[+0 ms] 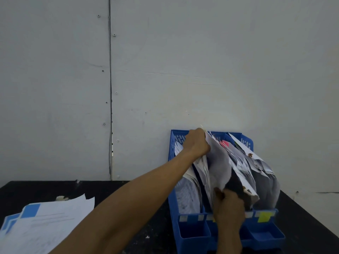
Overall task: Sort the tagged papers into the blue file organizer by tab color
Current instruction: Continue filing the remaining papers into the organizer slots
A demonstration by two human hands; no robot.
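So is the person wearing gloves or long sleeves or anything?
No gloves: the left hand and the right hand are both bare. No sleeves show either; the left forearm and the right wrist are uncovered as far as the picture reaches. I can see no watch, bracelet or ring.

A blue file organizer [194, 233] stands on the black bench [128, 187] against a pale panelled wall [183, 70], its three compartments stuffed with leaning sheets. The left grip [197, 143] reaches across and clutches the top edge of the sheaf of papers [220, 167] in the middle compartment. The right grip [229, 209] pinches its lower edge. A pink tab [225, 143] shows just behind the sheaf, and a yellow tab [264, 217] marks the organizer's front right. A loose stack [45, 226] with blue corners lies at the left.
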